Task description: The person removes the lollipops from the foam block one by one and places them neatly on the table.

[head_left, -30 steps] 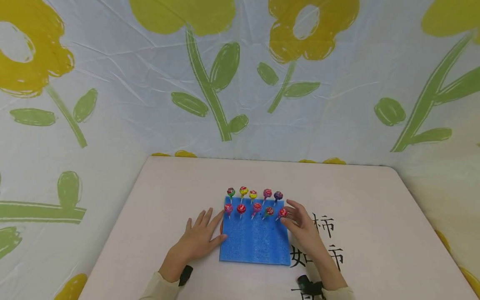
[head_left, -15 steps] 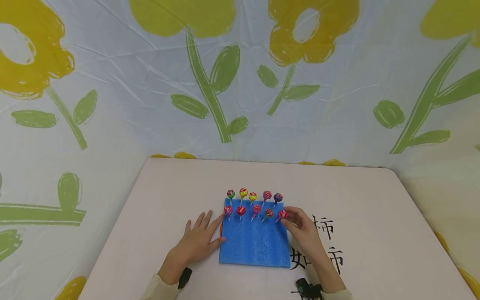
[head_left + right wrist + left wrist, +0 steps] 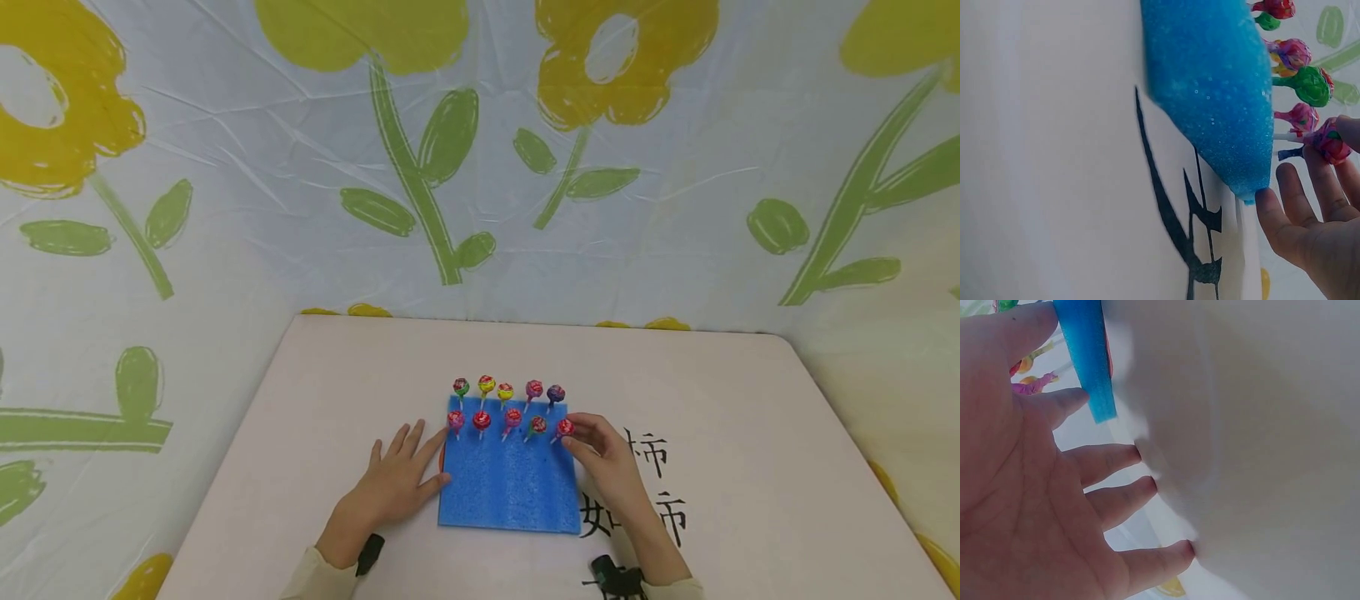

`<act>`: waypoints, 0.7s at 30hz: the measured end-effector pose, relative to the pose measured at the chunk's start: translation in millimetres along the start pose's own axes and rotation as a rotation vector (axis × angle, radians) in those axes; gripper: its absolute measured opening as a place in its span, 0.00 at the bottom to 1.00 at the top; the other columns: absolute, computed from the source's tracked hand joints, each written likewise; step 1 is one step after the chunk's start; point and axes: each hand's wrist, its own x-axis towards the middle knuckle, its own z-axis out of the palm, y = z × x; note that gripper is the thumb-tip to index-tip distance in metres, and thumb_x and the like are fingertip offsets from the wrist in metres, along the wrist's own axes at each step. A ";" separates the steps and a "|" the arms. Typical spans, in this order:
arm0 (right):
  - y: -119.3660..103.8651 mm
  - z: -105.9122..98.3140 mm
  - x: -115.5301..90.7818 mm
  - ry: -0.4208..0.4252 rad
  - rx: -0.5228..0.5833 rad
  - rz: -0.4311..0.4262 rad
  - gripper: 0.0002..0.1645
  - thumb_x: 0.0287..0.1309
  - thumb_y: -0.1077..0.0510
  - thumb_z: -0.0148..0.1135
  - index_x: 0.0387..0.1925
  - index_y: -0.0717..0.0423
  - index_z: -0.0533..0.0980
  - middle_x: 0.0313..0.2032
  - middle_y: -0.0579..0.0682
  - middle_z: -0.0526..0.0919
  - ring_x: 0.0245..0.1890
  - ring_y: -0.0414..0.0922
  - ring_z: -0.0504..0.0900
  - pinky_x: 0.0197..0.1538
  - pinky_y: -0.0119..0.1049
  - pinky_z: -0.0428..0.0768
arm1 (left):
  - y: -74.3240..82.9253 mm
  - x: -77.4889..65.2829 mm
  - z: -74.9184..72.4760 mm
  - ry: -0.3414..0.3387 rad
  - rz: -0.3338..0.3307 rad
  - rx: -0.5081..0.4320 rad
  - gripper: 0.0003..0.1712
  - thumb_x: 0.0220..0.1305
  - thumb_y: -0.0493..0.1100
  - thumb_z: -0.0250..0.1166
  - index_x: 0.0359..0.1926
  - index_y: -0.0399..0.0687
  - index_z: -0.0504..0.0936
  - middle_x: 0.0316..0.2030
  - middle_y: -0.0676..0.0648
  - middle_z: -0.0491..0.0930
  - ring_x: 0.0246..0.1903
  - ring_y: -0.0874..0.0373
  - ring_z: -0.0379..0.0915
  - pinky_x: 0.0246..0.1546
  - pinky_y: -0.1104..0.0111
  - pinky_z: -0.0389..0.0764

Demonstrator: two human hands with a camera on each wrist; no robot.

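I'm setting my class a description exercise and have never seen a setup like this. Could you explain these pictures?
There is no machine: a person works bare-handed. The wide view comes from a camera worn on the head; the two close-ups come from wrist cameras. On the table, printed with black characters, lies a blue board with ten lollipops standing in two rows. The left hand touches the board's left edge; the right hand pinches the near row's rightmost lollipop.
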 end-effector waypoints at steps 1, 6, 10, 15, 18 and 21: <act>3.0 -0.2 0.6 0.004 0.002 0.000 0.22 0.59 0.57 0.60 0.54 0.59 0.70 0.49 0.53 0.76 0.52 0.49 0.73 0.49 0.28 0.72 | 0.3 -0.1 -0.5 -0.001 -0.001 -0.002 0.40 0.62 0.69 0.47 0.71 0.64 0.51 0.69 0.41 0.48 0.67 0.40 0.40 0.55 0.35 0.45; 8.8 -0.1 1.6 0.018 0.005 -0.017 0.22 0.59 0.54 0.60 0.53 0.56 0.71 0.49 0.52 0.76 0.51 0.48 0.73 0.49 0.29 0.73 | 0.3 0.2 0.1 -0.002 -0.003 0.003 0.40 0.62 0.69 0.47 0.71 0.64 0.50 0.69 0.41 0.48 0.67 0.41 0.40 0.55 0.35 0.45; 8.3 0.4 1.7 0.030 0.013 -0.025 0.21 0.59 0.54 0.60 0.53 0.55 0.71 0.48 0.53 0.76 0.50 0.49 0.73 0.49 0.30 0.74 | 0.6 -0.2 -0.3 -0.010 -0.004 0.007 0.40 0.62 0.69 0.47 0.71 0.64 0.50 0.69 0.42 0.48 0.67 0.41 0.40 0.55 0.35 0.45; 8.4 0.4 2.0 0.040 0.011 -0.024 0.20 0.59 0.55 0.60 0.52 0.55 0.71 0.47 0.53 0.76 0.50 0.48 0.74 0.48 0.30 0.74 | 2.2 -0.7 -3.1 -0.001 0.009 0.008 0.40 0.62 0.68 0.48 0.71 0.62 0.51 0.69 0.40 0.49 0.66 0.39 0.41 0.55 0.34 0.46; 8.1 0.2 2.3 0.043 0.009 -0.031 0.20 0.59 0.55 0.60 0.52 0.55 0.72 0.47 0.53 0.77 0.49 0.48 0.74 0.48 0.30 0.74 | 2.5 -0.7 -3.3 0.002 0.008 0.014 0.40 0.62 0.68 0.48 0.71 0.62 0.51 0.69 0.40 0.49 0.66 0.39 0.42 0.55 0.34 0.46; 7.5 -0.2 2.4 0.045 0.009 -0.040 0.20 0.59 0.55 0.60 0.52 0.56 0.72 0.46 0.53 0.77 0.48 0.48 0.75 0.47 0.31 0.75 | 2.0 -0.5 -2.7 0.001 0.005 0.021 0.40 0.62 0.68 0.47 0.71 0.62 0.51 0.69 0.41 0.49 0.67 0.40 0.41 0.55 0.35 0.47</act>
